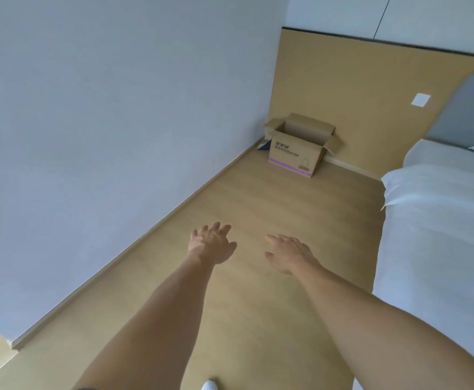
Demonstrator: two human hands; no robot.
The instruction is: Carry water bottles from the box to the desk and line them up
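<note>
An open cardboard box (296,153) with printed text and a purple stripe stands on the wooden floor in the far corner, against the tan wall panel. Its flaps are up and its inside is hidden from here; no bottles show. Both my arms reach forward over the floor, well short of the box. My left hand (212,244) has its fingers spread and holds nothing. My right hand (286,253) is also spread, palm down, and holds nothing. The desk is out of view.
A white wall (103,136) runs along the left. A bed with white bedding (438,235) fills the right side, its grey headboard (466,108) behind. Wooden floor (272,206) lies between them up to the box. A small dark object (264,147) sits left of the box.
</note>
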